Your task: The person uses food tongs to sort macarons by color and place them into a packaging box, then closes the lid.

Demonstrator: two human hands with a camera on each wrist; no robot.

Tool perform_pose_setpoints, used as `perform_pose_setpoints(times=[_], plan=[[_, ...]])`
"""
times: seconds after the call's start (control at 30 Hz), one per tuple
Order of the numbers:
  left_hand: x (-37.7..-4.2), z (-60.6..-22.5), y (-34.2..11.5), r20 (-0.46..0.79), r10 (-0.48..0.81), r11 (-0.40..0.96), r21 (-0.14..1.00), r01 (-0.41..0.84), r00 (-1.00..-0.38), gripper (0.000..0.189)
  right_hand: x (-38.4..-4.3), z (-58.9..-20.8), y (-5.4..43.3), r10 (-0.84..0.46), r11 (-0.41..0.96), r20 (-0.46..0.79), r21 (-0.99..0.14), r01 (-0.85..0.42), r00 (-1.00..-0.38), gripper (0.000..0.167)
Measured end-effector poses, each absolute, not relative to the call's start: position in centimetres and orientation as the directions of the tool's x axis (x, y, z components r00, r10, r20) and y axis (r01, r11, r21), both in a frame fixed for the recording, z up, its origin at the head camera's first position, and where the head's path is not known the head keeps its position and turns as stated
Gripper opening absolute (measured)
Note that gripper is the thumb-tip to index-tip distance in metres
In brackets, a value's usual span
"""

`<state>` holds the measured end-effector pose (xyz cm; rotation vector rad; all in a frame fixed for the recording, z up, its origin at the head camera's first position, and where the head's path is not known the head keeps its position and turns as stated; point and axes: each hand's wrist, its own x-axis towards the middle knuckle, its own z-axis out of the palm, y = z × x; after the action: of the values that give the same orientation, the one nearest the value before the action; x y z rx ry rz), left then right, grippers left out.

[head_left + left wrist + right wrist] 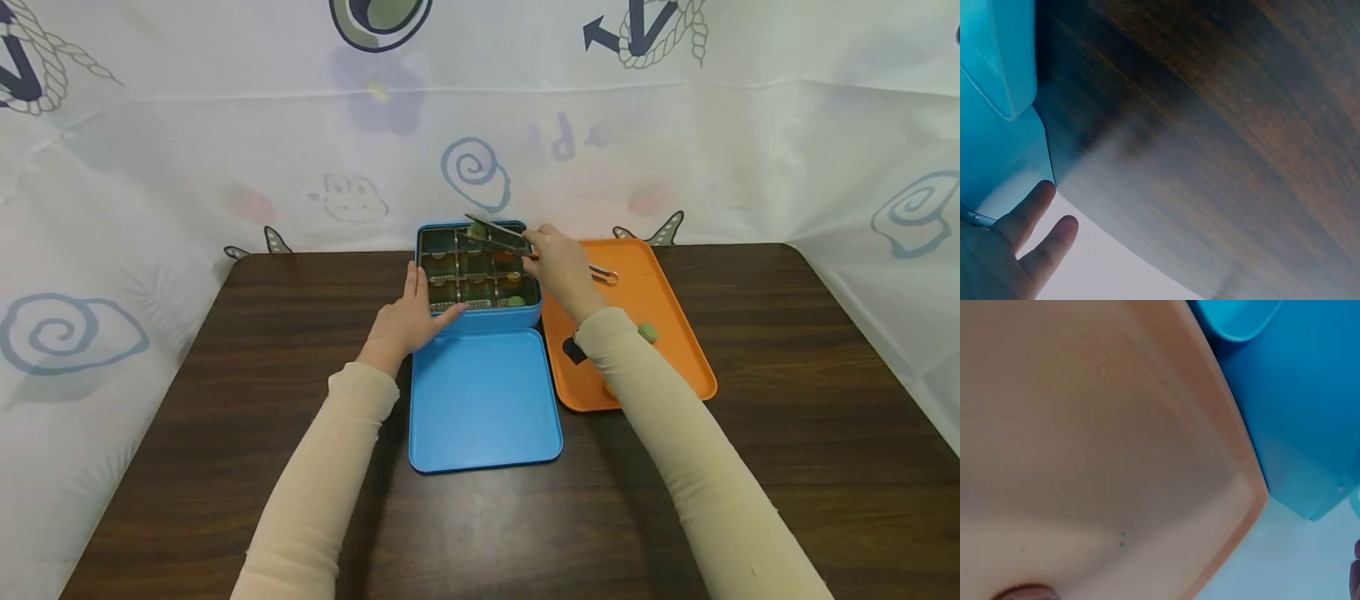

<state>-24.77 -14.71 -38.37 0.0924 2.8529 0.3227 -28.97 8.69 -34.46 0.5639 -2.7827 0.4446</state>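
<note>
A blue box [487, 320] stands at the table's back, with a divided tray [474, 262] of several compartments inside. A green round piece [516, 301] sits in the front right compartment, orange pieces behind it. My left hand [401, 327] touches the box's left front corner, fingers straight, thumb along the front edge. In the left wrist view, two of its fingers [1035, 203] lie against the blue side. My right hand [561, 271] holds metal tongs [501, 237] over the box. Between the tong tips, another green round piece [476, 231] is at the back middle compartment.
The blue lid [483, 400] lies flat in front of the box. To the right is an orange tray [678, 354] with a green piece [647, 332], a partly hidden yellowish piece [610, 389] and a dark object [574, 350] by my right forearm. A printed white cloth hangs behind the table.
</note>
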Motion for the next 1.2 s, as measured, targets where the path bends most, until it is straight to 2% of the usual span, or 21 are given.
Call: perform_pose_setpoints(times=[0.37,0.6,1.03,1.2], plan=[[-24.8,-38.1,-14.9,-0.257,0.093,0.971,0.237,0.03,-0.962,0.102,-29.2,-34.8,8.1,-0.291,0.887,0.31,-0.266,-0.376,-0.905,0.047],[-24.7,-38.1,-14.8,-0.252,0.094,0.97,0.24,0.032,-0.963,0.102,-28.4,-34.2,8.9,-0.305,0.883,0.363,-0.238,-0.404,-0.88,0.048],[-24.7,-38.2,-14.8,-0.255,0.094,0.967,0.252,0.027,-0.962,0.101,-24.4,-32.1,14.0,-0.371,0.83,0.405,-0.257,-0.494,-0.835,0.054],[-24.6,-38.3,-14.8,-0.256,0.094,0.967,0.252,0.028,-0.962,0.101,-23.5,-32.2,16.7,-0.376,0.841,0.457,-0.197,-0.504,-0.806,0.052]])
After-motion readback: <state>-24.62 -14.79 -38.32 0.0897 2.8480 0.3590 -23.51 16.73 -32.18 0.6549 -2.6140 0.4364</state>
